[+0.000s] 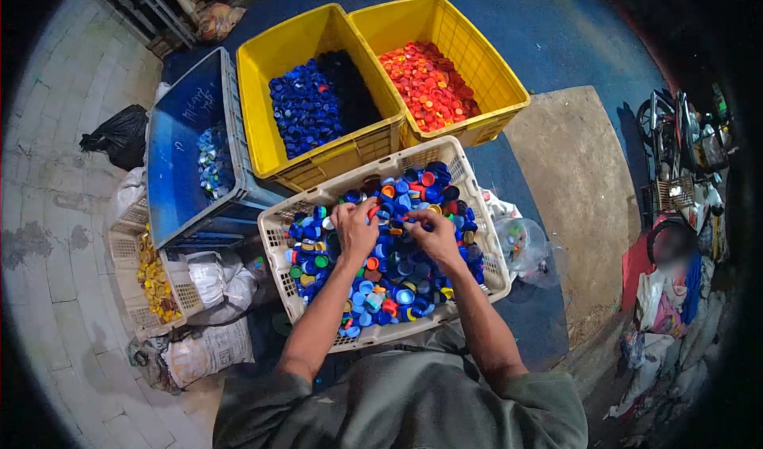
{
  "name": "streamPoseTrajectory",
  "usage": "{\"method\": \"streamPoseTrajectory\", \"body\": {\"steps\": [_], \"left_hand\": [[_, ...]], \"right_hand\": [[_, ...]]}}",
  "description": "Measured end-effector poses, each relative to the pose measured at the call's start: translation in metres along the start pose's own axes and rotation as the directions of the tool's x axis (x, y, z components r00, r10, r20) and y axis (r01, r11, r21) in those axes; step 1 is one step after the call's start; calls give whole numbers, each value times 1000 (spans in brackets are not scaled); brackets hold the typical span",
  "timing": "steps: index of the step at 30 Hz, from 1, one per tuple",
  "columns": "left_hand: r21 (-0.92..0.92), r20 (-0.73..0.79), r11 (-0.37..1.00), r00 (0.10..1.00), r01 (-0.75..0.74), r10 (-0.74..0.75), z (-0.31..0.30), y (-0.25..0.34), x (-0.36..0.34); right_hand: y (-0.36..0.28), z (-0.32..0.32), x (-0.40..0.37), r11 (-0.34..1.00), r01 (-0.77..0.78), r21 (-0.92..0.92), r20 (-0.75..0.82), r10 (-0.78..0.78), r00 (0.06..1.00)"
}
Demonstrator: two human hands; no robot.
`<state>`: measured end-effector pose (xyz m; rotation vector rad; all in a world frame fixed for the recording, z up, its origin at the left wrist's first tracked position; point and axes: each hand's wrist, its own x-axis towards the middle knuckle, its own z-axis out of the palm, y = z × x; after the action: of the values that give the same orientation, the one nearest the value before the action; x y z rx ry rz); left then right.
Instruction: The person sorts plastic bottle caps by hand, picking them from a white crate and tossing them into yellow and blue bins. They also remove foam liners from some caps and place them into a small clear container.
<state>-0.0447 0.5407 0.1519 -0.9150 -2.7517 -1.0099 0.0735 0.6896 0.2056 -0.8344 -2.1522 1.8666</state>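
Note:
A cream plastic crate [274,246] with slotted walls stands in front of me, filled with mixed bottle caps [383,250], mostly blue, with some red, orange, green, yellow and white. Over the left half of the caps is my left hand [355,228], its fingers closed at a red bottle cap [373,211]. My right hand [435,237] is to its right, thumb and fingers pinched together low over the caps. What lies between those fingertips is too small to make out.
Beyond the crate stand a yellow bin [253,123] of blue caps and a second yellow bin [497,67] of red caps. A blue bin [171,171] and a crate of yellow caps [159,278] are at left. A person [671,274] sits at right.

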Motion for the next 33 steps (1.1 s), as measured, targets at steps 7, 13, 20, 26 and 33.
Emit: {"method": "streamPoseTrajectory", "body": {"steps": [7, 13, 20, 26, 33], "left_hand": [[-279, 4, 954, 994, 108, -111, -28, 8, -2], [-813, 364, 229, 773, 536, -520, -36, -4, -11], [-881, 471, -227, 734, 414, -488, -36, -28, -6], [-491, 141, 599, 736, 633, -662, -16, -23, 14], [18, -117, 847, 843, 531, -525, 3, -15, 27]], "right_hand": [[-30, 13, 40, 750, 310, -584, 265, -185, 946], [-15, 25, 67, 541, 393, -744, 419, -82, 904], [14, 39, 75, 466, 428, -774, 416, -136, 899], [18, 17, 49, 682, 465, -564, 270, -380, 885], [-5, -15, 14, 987, -90, 130, 185, 65, 981]]}}
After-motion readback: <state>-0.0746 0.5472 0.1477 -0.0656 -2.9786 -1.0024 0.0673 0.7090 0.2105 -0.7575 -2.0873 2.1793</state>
